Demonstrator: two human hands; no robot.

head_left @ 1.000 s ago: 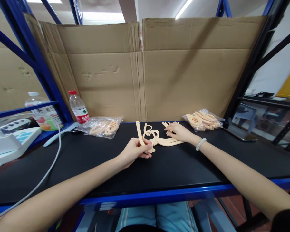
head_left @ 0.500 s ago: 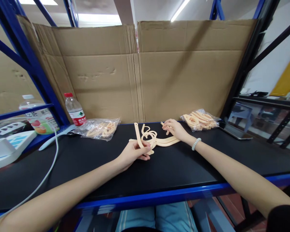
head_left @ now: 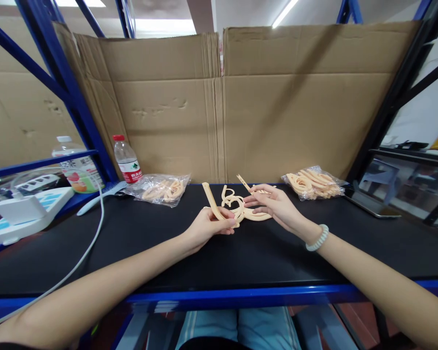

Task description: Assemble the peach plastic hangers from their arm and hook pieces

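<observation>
My left hand (head_left: 213, 226) is closed round a curved beige strip (head_left: 210, 198), whose free end points up and to the left. Pinched in my right hand (head_left: 277, 206) is a narrow beige strip with small holes (head_left: 243, 182), tilted up to the left; part of it is hidden by the fingers. Between and behind the hands, curled beige pieces (head_left: 237, 200) lie on the black tabletop. A wider curved beige piece (head_left: 257, 216) reaches from them to below my right hand.
A clear bag of beige pieces (head_left: 164, 190) lies at the back left, another bag of them (head_left: 312, 182) at the back right. A red-capped water bottle (head_left: 127, 160) stands by the cardboard wall (head_left: 168, 121). A white cable (head_left: 89, 248) crosses the tabletop's left side.
My right hand has come toward me, and the narrow holed strip in it is now raised and shows more. My left hand keeps its curved strip. The whole view has shifted slightly.
</observation>
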